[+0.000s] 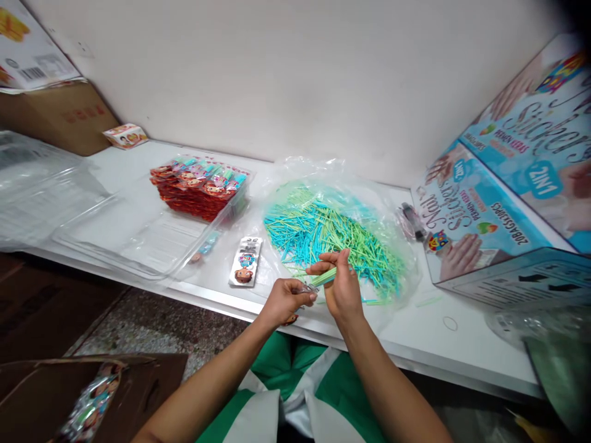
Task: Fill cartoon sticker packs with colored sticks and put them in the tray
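Note:
My left hand [287, 300] is closed in a pinch on the edge of a small shiny printed packet, mostly hidden by the fingers. Close beside it, my right hand [345, 289] grips a few thin green sticks [325, 277], their ends pointing at the packet. Behind both hands, a large heap of thin green and blue sticks [318, 227] lies on a clear plastic bag [409, 271]. A small stack of printed packets [245, 261] with a cartoon figure lies left of the heap.
A clear tray [184, 271] holds a pile of red packets [194, 191] with sticks showing. Boxes printed "Nail Stickers" [480, 215] stand at the right, near a rubber band [450, 323]. A brown carton [60, 117] is at the back left; another open carton [152, 375] sits below the table.

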